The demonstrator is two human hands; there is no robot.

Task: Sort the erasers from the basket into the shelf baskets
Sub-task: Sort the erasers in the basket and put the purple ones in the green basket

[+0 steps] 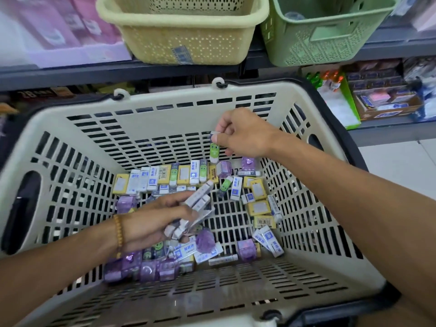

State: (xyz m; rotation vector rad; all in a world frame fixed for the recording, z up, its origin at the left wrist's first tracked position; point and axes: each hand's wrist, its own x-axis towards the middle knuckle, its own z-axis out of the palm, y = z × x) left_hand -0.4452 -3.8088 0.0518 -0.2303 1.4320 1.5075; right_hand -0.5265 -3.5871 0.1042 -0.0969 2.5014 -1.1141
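Cream slotted basket (151, 119) below shelf; loose erasers (259, 206) scattered on its floor. Yellow shelf basket (188, 43) and green shelf basket (318, 43) above. Bundle of erasers (198, 204) gripped in curled left hand (155, 220). Green eraser (214, 149) pinched upright by right hand (245, 133) fingertips.

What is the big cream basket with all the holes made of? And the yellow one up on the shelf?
The big cream slotted basket looks like moulded plastic: smooth, slightly glossy walls with neat, even slots. The pale yellow perforated basket on the shelf also looks plastic, matte, with rows of small punched-looking holes and a rounded rim.
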